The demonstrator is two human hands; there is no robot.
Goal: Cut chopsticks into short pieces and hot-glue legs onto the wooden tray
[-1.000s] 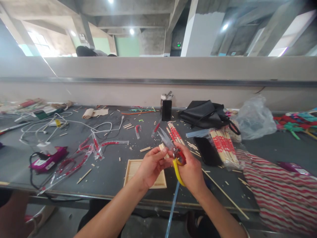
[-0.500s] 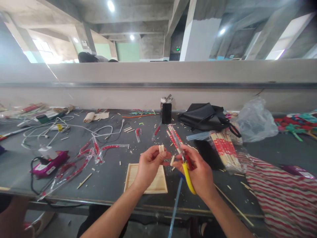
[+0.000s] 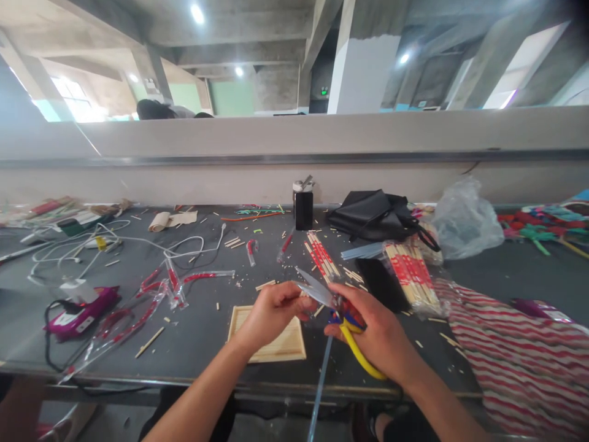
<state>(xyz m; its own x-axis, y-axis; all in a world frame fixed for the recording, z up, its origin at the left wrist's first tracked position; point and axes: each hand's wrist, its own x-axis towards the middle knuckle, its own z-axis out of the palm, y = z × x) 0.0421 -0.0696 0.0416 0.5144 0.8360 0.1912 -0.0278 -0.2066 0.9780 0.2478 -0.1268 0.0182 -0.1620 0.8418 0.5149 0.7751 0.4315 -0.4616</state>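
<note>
My right hand [image 3: 380, 325] is closed around scissors [image 3: 356, 350] with yellow and blue handles. Their metal blades are spread and point up and left, beside my left fingertips. My left hand [image 3: 273, 316] is closed in a pinch at the blades; what it holds is hidden behind fingers and blade. Below it lies a shallow tray of pale wooden sticks [image 3: 280, 351], partly covered by my left forearm. Beyond the scissors, a bundle of sticks with red wrapping [image 3: 321, 253] rests on the dark table, with short cut stick pieces [image 3: 354, 276] close by.
At the left are white cables [image 3: 184, 252], red glue-like strips in clear plastic [image 3: 172, 285] and a purple box [image 3: 85, 313]. A phone [image 3: 304, 210] leans against a jar. A black bag [image 3: 375, 212], packed sticks [image 3: 411, 273] and striped cloth [image 3: 510, 362] are at the right.
The short stick pieces seen upright in my left fingers no longer show. In my right hand the scissors have turned, their opened blades now reaching across to my left fingertips.
</note>
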